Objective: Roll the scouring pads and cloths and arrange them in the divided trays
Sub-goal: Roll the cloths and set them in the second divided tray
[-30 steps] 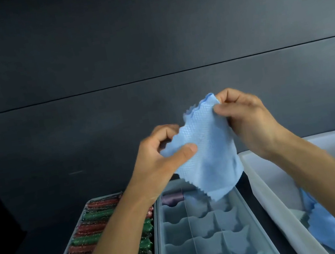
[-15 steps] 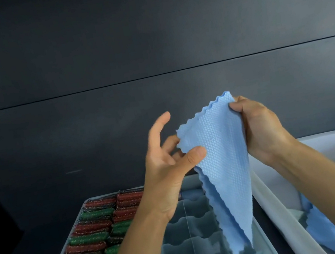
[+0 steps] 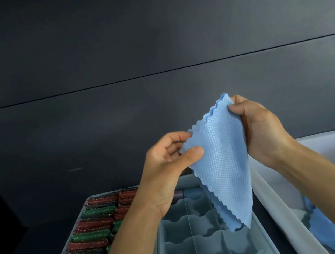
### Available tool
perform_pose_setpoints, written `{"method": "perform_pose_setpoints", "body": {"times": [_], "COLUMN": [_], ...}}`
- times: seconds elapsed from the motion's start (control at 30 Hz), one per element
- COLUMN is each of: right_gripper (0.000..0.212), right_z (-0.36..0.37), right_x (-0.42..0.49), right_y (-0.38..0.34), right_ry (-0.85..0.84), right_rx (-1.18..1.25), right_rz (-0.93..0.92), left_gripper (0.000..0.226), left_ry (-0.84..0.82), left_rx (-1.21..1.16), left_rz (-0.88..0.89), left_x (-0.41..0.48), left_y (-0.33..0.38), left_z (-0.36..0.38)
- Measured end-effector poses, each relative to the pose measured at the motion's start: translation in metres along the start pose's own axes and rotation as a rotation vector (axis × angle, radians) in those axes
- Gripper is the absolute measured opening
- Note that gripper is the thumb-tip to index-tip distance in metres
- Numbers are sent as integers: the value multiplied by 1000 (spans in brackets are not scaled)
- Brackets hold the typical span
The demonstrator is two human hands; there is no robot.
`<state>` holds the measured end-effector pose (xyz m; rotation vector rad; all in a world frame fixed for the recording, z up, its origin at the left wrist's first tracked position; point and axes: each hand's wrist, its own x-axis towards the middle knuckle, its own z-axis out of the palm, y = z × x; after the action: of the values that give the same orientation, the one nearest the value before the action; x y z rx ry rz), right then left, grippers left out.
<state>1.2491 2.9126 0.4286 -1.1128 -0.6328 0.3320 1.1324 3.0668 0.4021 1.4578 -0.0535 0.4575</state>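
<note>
A light blue textured cloth (image 3: 224, 161) with zigzag edges hangs in the air between my hands. My right hand (image 3: 259, 133) grips its upper right corner. My left hand (image 3: 169, 166) pinches its left edge between thumb and fingers. The cloth's lower corner dangles over the grey divided tray (image 3: 205, 243), whose visible compartments are mostly bare; rolled items sit in its far row, partly hidden. To the left, a second tray (image 3: 75, 221) is packed with rolled red, green and dark scouring pads (image 3: 94, 236).
A white plastic bin (image 3: 288, 206) stands at the right with more blue cloths (image 3: 323, 231) inside. The trays rest on a dark surface in front of a dark panelled wall (image 3: 147, 41).
The left hand had spread its fingers off the cloth half a second ago and now pinches the cloth's left edge again. The cloth has been turned and hangs lower over the divided tray.
</note>
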Motion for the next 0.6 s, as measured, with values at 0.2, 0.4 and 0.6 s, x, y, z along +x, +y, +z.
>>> {"method": "perform_pose_setpoints", "body": {"times": [0.2,0.4,0.6], "right_gripper": [10,9,32], "right_z": [-1,2,0], "right_x": [0,-3,-8], "right_y": [1,1,5], "right_ry": [-8,-14,-50], "right_rx": [19,58,-29], "right_rz": [5,13,20], "left_gripper": [22,11,11], "left_ry": [59,158,268], "left_rx": [99,74,134], "left_rz": [108,200,237], "left_x": [-1,0,9], "left_y": [5,13,23], "left_z": [-8,-5,-7]}}
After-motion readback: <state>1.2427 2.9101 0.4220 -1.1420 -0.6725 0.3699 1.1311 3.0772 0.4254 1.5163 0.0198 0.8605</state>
